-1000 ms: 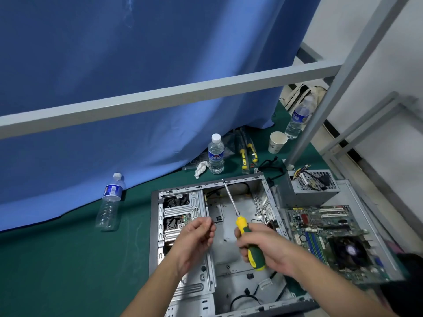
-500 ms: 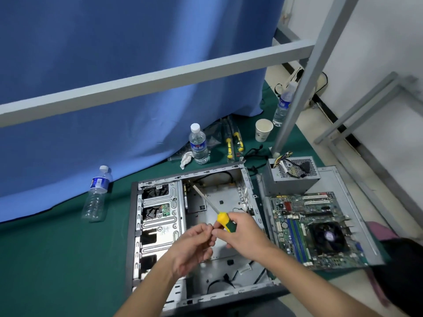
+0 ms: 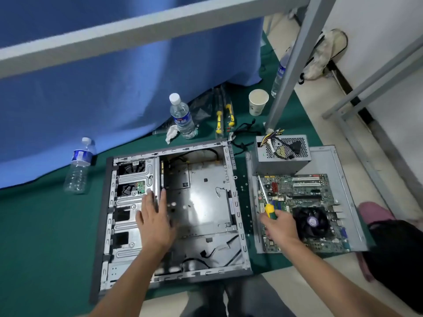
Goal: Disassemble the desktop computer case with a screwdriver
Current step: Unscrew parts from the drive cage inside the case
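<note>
A second ago both my hands met over the middle of the case, the screwdriver pointing into it; now they have parted. My left hand (image 3: pixel 153 219) has gone down flat, fingers straight and spread, onto the drive cage (image 3: pixel 135 179) at the case's left side, the fingertips near the small green board there. My right hand (image 3: pixel 280 227) has swung out past the case's right wall and hovers over the motherboard (image 3: pixel 304 197), fingers curled round the yellow-and-green screwdriver (image 3: pixel 266 202), its shaft pointing away from me toward the power supply (image 3: pixel 282 154). I read this as one fastener finished and me bracing the cage, either to lift it or to look for its next screw. The case (image 3: pixel 201 197) lies open on its side under and between my hands on the green mat (image 3: pixel 45 236): bare metal tray floor, no board, a few loose black cables near my wrist, fans showing through the cage beyond my left fingertips. Most of the gutting looks done; the cage seems the main piece left inside. Further right, the motherboard rests on the removed side panel (image 3: pixel 338 170), the power supply beyond it.
</note>
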Motion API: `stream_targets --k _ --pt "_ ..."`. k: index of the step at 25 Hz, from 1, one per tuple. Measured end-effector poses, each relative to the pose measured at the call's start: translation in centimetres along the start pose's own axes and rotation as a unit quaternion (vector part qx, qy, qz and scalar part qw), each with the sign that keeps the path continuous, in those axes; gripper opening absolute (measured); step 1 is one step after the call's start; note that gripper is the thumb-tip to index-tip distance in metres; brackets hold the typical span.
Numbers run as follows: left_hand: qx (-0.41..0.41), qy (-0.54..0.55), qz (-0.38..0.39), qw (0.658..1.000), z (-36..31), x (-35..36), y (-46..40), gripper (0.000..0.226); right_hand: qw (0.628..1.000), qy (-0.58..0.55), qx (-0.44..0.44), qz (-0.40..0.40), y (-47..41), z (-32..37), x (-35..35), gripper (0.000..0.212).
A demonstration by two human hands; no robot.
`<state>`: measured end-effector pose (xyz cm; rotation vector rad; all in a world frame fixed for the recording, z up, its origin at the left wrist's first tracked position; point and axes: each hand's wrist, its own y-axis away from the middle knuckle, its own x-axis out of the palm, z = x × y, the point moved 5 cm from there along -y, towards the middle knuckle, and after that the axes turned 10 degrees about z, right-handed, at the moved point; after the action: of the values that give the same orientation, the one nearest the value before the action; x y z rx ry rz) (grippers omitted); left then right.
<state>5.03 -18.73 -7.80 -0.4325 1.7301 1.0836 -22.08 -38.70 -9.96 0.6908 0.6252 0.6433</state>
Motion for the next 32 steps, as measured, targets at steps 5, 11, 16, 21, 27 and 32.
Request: stream_targets --k 5,11,16,21,27,32 --pt "0.022 0.015 -0.076 0.997 0.5 1.2 -0.3 0.071 0.998 0.039 0.04 -0.026 -2.9 -4.1 3.5 0.026" --pt "0.015 0.015 -0.092 0.996 0.4 1.2 -0.1 0.064 0.993 0.078 0.072 -0.047 -4.8 -5.6 6.6 0.021" --pt "0.02 0.027 -0.099 0.995 0.2 0.9 0.1 0.059 0.996 0.048 0.041 -0.067 -4.0 -5.1 5.7 0.018" --pt "0.03 0.036 -0.107 0.993 0.0 0.6 0.2 0.06 0.999 -0.046 -0.019 -0.017 -2.1 -3.0 3.5 0.007" --pt "0.036 0.033 -0.064 0.997 0.0 0.6 0.3 0.059 0.985 0.022 -0.168 0.024 0.6 6.0 2.0 0.037" --pt "0.054 0.042 -0.008 0.998 0.5 0.3 0.4 0.062 0.955 0.019 -0.294 0.028 4.4 14.7 4.1 0.032"
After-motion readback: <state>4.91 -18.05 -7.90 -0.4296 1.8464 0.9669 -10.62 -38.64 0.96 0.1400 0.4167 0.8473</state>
